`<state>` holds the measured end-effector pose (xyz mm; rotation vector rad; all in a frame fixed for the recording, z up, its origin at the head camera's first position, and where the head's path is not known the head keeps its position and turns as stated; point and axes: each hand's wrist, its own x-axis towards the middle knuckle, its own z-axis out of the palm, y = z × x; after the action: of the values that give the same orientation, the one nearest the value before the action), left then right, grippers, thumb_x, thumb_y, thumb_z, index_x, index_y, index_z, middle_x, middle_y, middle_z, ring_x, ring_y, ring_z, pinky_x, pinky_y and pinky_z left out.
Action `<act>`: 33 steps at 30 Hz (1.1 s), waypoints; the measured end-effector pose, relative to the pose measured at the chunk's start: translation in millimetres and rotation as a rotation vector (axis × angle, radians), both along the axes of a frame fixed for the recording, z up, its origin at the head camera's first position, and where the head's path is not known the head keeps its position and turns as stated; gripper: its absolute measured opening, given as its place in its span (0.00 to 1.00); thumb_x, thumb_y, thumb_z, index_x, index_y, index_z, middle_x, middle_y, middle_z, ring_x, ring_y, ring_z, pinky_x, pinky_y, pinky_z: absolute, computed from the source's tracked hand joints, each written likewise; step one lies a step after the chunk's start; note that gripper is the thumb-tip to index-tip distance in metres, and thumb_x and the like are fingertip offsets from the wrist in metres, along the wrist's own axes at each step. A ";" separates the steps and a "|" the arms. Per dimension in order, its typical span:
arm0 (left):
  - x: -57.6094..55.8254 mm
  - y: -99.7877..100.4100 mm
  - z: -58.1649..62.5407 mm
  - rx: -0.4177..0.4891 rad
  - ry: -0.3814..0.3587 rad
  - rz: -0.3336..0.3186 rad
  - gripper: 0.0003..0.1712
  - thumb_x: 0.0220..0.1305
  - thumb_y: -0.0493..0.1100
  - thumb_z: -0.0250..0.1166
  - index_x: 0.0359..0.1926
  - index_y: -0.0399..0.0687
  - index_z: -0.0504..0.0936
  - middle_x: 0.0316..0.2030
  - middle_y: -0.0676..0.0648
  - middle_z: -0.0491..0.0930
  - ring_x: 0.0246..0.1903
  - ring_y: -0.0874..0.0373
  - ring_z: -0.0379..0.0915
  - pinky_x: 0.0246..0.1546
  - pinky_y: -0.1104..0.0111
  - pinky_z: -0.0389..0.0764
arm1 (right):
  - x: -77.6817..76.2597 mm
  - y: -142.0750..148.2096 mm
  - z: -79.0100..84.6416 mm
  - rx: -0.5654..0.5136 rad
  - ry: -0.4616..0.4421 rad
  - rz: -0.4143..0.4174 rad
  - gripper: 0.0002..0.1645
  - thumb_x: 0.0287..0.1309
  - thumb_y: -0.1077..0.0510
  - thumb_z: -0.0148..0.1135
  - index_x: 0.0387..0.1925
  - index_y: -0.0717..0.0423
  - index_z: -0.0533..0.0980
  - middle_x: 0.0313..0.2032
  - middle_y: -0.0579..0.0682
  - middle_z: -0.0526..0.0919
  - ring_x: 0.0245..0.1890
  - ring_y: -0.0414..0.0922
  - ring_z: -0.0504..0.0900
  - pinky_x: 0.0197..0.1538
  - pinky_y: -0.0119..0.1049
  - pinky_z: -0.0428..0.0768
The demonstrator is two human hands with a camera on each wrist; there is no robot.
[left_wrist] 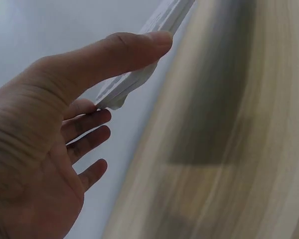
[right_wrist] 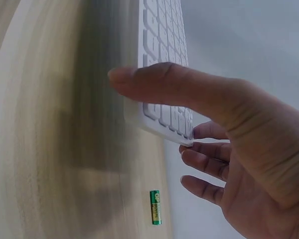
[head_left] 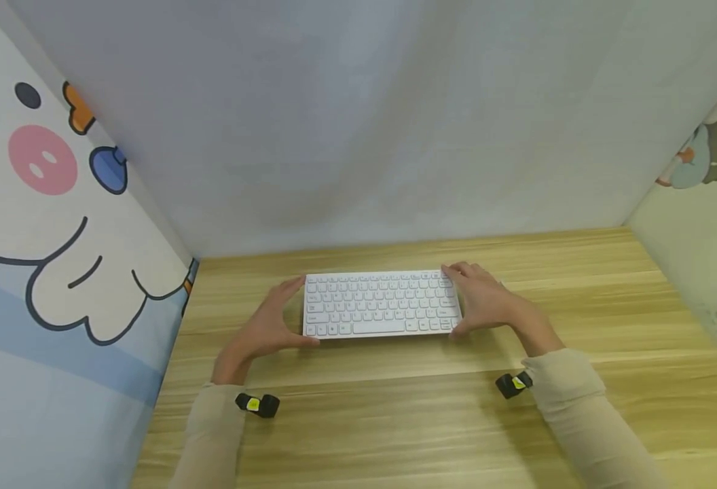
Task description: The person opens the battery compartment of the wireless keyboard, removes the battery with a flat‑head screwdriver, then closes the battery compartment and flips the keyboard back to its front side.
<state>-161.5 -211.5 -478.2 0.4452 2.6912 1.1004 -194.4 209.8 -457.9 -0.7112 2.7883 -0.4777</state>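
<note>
A white keyboard (head_left: 383, 303) is held level between both hands, its keys facing up. My left hand (head_left: 267, 322) grips its left end, thumb along the near edge and fingers at the far corner. At the right end, my right hand (head_left: 483, 299) holds it the same way. The left wrist view shows the keyboard's thin side (left_wrist: 134, 82) raised off the table, with a shadow under it. In the right wrist view, the keys (right_wrist: 164, 50) show beyond the thumb. A green battery (right_wrist: 155, 207) lies on the table near the right hand; that hand mostly hides it in the head view.
The wood-grain table (head_left: 371, 421) runs back to a plain pale wall (head_left: 395, 136). A panel with cartoon figures (head_left: 47, 285) stands along the left side, and another printed panel (head_left: 694, 272) along the right.
</note>
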 end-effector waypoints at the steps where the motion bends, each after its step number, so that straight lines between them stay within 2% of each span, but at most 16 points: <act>1: -0.7 0.5 -3.2 0.000 -0.007 0.001 0.73 0.40 0.52 0.86 0.81 0.50 0.51 0.81 0.40 0.52 0.80 0.36 0.46 0.79 0.37 0.52 | -0.7 0.0 -1.9 0.012 0.005 0.002 0.80 0.26 0.42 0.87 0.76 0.69 0.54 0.71 0.67 0.66 0.69 0.65 0.67 0.74 0.64 0.68; 7: -5.2 4.8 -17.2 -0.020 -0.063 0.002 0.74 0.40 0.54 0.86 0.82 0.50 0.49 0.81 0.39 0.49 0.81 0.36 0.41 0.80 0.37 0.48 | -5.4 0.9 -11.0 0.064 0.012 0.016 0.80 0.26 0.39 0.87 0.76 0.68 0.55 0.70 0.66 0.67 0.68 0.63 0.69 0.74 0.61 0.69; 14: -10.8 10.3 -26.5 -0.093 -0.106 0.004 0.75 0.41 0.55 0.85 0.82 0.51 0.47 0.82 0.39 0.47 0.81 0.37 0.39 0.80 0.39 0.47 | -10.7 1.5 -17.5 0.103 0.011 0.023 0.80 0.26 0.36 0.86 0.76 0.67 0.56 0.70 0.65 0.68 0.69 0.64 0.68 0.75 0.63 0.65; 19: -15.1 14.3 -31.2 -0.142 -0.092 -0.008 0.74 0.40 0.57 0.85 0.82 0.48 0.48 0.81 0.39 0.49 0.81 0.36 0.41 0.80 0.39 0.47 | -10.6 0.9 -17.7 0.131 -0.002 0.021 0.78 0.28 0.36 0.85 0.76 0.66 0.57 0.70 0.65 0.69 0.69 0.64 0.67 0.75 0.65 0.64; 26: -15.0 18.7 -32.8 -0.218 -0.044 -0.023 0.73 0.42 0.58 0.83 0.81 0.44 0.49 0.80 0.37 0.52 0.80 0.33 0.44 0.81 0.39 0.45 | -12.0 1.4 -23.3 0.158 -0.001 0.008 0.79 0.27 0.34 0.85 0.77 0.62 0.57 0.72 0.63 0.67 0.70 0.64 0.65 0.75 0.65 0.64; 33: -15.1 20.8 -33.7 -0.253 -0.023 -0.021 0.73 0.42 0.59 0.83 0.81 0.44 0.50 0.80 0.37 0.53 0.80 0.33 0.45 0.81 0.39 0.45 | -10.2 1.6 -26.4 0.150 0.009 0.001 0.79 0.27 0.36 0.87 0.78 0.62 0.56 0.72 0.64 0.66 0.72 0.66 0.64 0.76 0.73 0.56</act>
<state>-176.6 -190.7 -511.8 0.4120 2.7478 0.7402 -204.6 211.4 -484.2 -0.6830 2.7952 -0.2624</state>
